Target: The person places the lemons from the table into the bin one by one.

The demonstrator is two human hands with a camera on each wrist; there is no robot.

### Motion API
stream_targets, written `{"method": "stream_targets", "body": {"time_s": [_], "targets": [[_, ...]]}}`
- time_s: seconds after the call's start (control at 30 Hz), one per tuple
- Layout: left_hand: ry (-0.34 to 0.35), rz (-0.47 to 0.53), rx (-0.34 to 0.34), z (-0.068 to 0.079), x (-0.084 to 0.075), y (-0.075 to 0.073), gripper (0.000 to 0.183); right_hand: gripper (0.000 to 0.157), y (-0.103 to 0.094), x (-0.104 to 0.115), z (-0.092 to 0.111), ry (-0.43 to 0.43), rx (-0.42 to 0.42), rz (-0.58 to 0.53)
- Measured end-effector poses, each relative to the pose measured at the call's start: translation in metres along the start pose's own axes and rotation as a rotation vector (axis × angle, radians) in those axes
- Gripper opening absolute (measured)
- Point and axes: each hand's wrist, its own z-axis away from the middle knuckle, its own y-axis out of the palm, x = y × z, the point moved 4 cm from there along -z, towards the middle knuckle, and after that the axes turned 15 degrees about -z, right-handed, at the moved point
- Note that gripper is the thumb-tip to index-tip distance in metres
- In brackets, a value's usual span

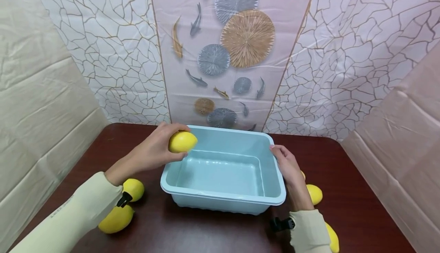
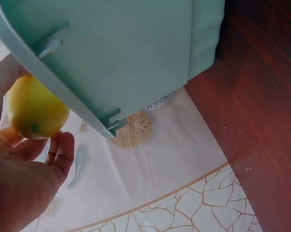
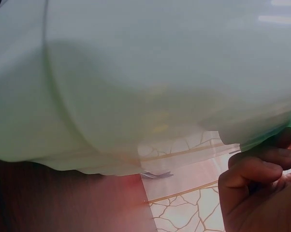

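A light blue plastic basin (image 1: 223, 196) sits on the dark table, with nothing inside it. My left hand (image 1: 156, 146) grips a yellow lemon (image 1: 183, 141) between thumb and fingers, right at the basin's left rim. The left wrist view shows the same lemon (image 2: 36, 108) beside the rim, its stem end facing the camera. On the other side, my right hand (image 1: 287, 163) holds the basin's right rim, thumb over the edge. Curled fingers (image 3: 261, 169) of that hand show under the rim in the right wrist view.
Two lemons lie near my left forearm, one lemon (image 1: 133, 190) behind another lemon (image 1: 117, 219). By my right forearm are a lemon (image 1: 314, 194) and a partly covered lemon (image 1: 332, 238). A patterned cloth (image 1: 220, 54) hangs behind the table (image 1: 192, 234).
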Motion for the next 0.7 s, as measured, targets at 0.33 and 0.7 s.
{"method": "stream_targets", "body": {"time_s": [0.33,0.7], "targets": [[0.076,-0.004,0.091,-0.005,-0.006,0.01,0.054,0.057,-0.002,-0.003,0.001,0.019,0.0,-0.001],[0.191,0.041,0.131,-0.004,-0.015,0.017,0.054,0.059,0.001,-0.002,-0.001,0.014,0.009,0.007]]}}
